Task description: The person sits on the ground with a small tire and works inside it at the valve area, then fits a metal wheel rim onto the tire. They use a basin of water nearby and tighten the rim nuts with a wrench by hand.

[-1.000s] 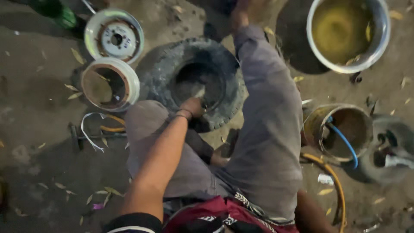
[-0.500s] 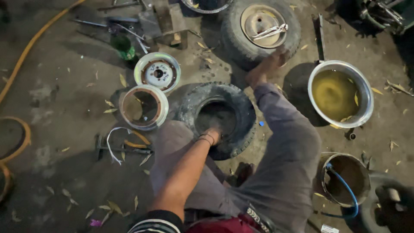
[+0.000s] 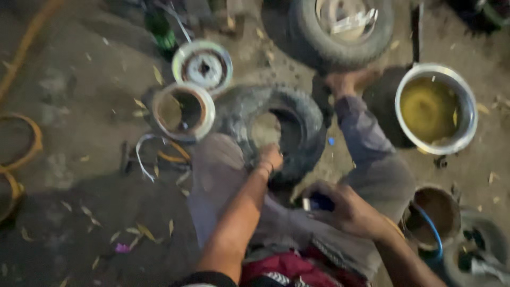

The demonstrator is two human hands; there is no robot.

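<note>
far to the left of the fingers an orange hose [image 3: 21, 159] curls on the dirt ground [image 3: 79, 79]. up and left of the left hand's fingers lies a round open tin [image 3: 183, 111] with a pale rim, and just above it a round silver wheel rim [image 3: 202, 68], beside a green bottle [image 3: 161, 33]. the left hand [image 3: 271, 158] rests on the inner edge of a small black tyre [image 3: 279, 130] that lies flat between the knees; its fingers are curled together into the tyre opening. to the right and lower, the right hand [image 3: 345, 208] has its fingers bent around a small dark blue object [image 3: 317, 202], blurred, so i cannot tell what it is. up and right of these fingers stands a metal bowl [image 3: 436, 109] with yellowish liquid; just right of them is a rusty can [image 3: 435, 212] with a blue loop. a larger tyre [image 3: 340, 29] lies above.
</note>
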